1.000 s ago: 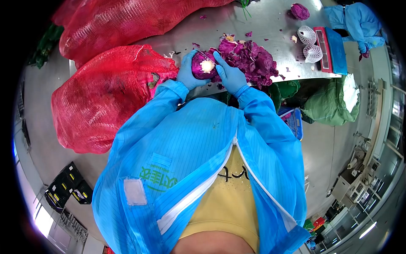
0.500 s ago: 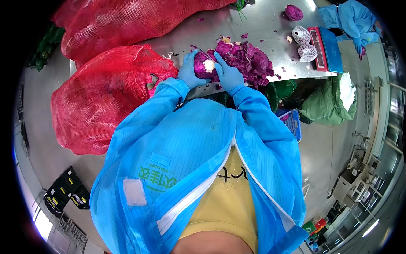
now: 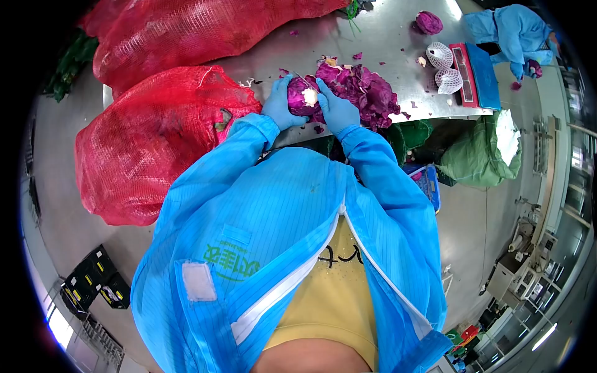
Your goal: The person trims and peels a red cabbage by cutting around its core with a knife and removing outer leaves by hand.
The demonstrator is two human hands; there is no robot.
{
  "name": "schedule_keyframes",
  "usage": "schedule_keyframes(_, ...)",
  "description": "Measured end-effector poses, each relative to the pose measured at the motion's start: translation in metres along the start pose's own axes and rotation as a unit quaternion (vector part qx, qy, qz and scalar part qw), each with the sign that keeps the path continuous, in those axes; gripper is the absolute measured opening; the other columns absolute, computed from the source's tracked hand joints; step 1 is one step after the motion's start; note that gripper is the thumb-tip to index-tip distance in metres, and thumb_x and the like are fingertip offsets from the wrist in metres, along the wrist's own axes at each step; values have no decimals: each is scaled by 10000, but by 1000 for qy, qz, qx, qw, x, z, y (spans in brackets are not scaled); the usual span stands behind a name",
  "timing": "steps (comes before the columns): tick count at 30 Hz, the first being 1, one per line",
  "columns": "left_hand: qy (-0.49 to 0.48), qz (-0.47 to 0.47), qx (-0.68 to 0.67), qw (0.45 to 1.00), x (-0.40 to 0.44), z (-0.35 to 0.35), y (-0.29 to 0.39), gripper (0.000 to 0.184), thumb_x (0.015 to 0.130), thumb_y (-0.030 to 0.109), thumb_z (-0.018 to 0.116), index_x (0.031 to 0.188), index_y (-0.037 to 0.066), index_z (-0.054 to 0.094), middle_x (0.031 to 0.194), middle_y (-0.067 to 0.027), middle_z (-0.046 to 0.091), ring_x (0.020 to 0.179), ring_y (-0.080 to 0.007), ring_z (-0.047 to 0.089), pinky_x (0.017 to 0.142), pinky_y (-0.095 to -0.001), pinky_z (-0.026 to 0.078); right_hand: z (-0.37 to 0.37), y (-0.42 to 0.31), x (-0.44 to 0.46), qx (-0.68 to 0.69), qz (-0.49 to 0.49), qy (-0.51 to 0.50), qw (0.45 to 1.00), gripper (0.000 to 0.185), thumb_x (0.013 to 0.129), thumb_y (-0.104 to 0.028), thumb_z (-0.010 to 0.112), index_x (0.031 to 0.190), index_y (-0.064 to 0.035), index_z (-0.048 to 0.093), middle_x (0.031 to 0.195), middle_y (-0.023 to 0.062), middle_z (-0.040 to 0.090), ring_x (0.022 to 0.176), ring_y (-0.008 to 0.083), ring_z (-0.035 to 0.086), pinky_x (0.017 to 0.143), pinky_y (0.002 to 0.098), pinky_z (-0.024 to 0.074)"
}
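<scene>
A purple cabbage [image 3: 298, 99] with a pale cut stem end is held over the edge of the metal table [image 3: 398, 37]. My left hand [image 3: 280, 104], in a blue glove, grips it from the left side. On its right side my right hand [image 3: 337, 107], gloved too, has its fingers against the cabbage. A thin dark line, perhaps a blade, crosses the top of the cabbage near the right fingers; too small to make out. Loose purple leaves [image 3: 373, 96] lie heaped just right of my hands.
Red mesh sacks [image 3: 155, 143] lie at the left and along the back [image 3: 205, 37]. At the right are another cabbage [image 3: 429, 23], white foam nets [image 3: 439, 56] and a red-and-blue box [image 3: 482, 76]. A green sack [image 3: 482, 152] and blue basket [image 3: 429, 186] stand below. A co-worker [image 3: 519, 37] is beyond.
The view has shifted slightly, so the table items appear farther left. Both hands stay on the cabbage, with the right fingers slightly repositioned. The co-worker's arm has moved, and a purple cabbage shows by their hand.
</scene>
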State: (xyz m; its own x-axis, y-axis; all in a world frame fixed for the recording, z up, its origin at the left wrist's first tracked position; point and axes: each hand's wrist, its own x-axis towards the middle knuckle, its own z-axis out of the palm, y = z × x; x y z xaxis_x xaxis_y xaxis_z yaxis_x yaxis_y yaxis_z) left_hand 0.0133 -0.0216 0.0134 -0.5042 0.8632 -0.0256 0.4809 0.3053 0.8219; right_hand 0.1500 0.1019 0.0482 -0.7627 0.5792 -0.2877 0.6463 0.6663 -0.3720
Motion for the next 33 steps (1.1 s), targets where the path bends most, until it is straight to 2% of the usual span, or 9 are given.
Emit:
schedule_keyframes(4, -1, -4, 16, 1000, 0, 0, 0, 1093, 454, 265, 848, 1354, 22, 277, 1246, -208, 396, 1155, -364, 451, 1002, -390, 380, 5, 3, -1, -8, -28, 25, 999, 463, 948, -468, 290, 1393, -341, 303, 885, 171, 652, 774, 379, 623, 687, 471, 483)
schedule_keyframes(6, 6, 0, 2, 1000, 0, 1, -1, 1091, 459, 262, 847, 1356, 21, 275, 1248, -210, 392, 1160, -368, 444, 1005, -391, 376, 9, 1, -2, 70, 11, 52, 996, 454, 947, -469, 302, 1382, -341, 332, 898, 180, 647, 785, 381, 619, 695, 471, 482)
schedule_keyframes(10, 30, 14, 10, 999, -2, 7, -3, 1103, 469, 254, 845, 1369, 21, 252, 1246, -214, 387, 1173, -378, 427, 1011, -393, 370, 13, -4, -3, 92, 47, 56, 993, 438, 944, -475, 317, 1357, -344, 380, 897, 201, 638, 789, 383, 617, 711, 470, 482)
schedule_keyframes(15, 40, 19, 8, 999, -4, 14, -5, 1130, 469, 278, 846, 1374, 11, 225, 1269, -226, 365, 1158, -381, 436, 1010, -386, 372, 27, 10, 12, 276, 83, 110, 951, 416, 935, -499, 329, 1304, -355, 456, 912, 207, 637, 824, 406, 609, 749, 473, 479)
schedule_keyframes(21, 38, 5, -3, 999, -3, 11, -7, 1132, 462, 264, 849, 1383, 44, 230, 1254, -218, 371, 1143, -373, 434, 1011, -393, 371, 24, 10, 12, 253, 31, 98, 962, 448, 924, -508, 357, 1288, -282, 489, 977, 188, 636, 876, 388, 610, 767, 454, 483)
schedule_keyframes(24, 38, 9, -10, 999, -5, 10, -11, 1126, 460, 266, 848, 1381, 52, 236, 1240, -212, 377, 1143, -370, 430, 1011, -398, 370, 17, 3, 12, 184, -12, 107, 977, 422, 894, -488, 453, 1217, -233, 547, 948, 147, 655, 864, 343, 629, 755, 428, 492)
schedule_keyframes(29, 40, 24, -14, 999, -5, 12, -15, 1118, 459, 273, 849, 1374, 58, 245, 1233, -208, 377, 1142, -367, 428, 1016, -406, 364, 11, 5, 26, 189, 17, 103, 976, 359, 872, -449, 515, 1117, -199, 592, 885, 109, 662, 817, 309, 639, 721, 404, 498)
schedule_keyframes(31, 41, 43, -5, 998, -4, 12, -17, 1117, 457, 281, 852, 1370, 57, 249, 1244, -206, 372, 1147, -366, 426, 1016, -408, 364, 11, 6, 32, 142, -71, 164, 974, 313, 863, -407, 540, 1069, -182, 607, 865, 105, 660, 808, 305, 638, 699, 403, 498)
schedule_keyframes(33, 44, 46, -18, 998, -7, 11, -19, 1113, 459, 284, 854, 1367, 54, 254, 1252, -204, 369, 1155, -362, 424, 1015, -408, 364, 18, 11, 45, 149, 6, 211, 966, 281, 842, -386, 565, 975, -142, 603, 863, 112, 655, 788, 329, 631, 683, 428, 499)
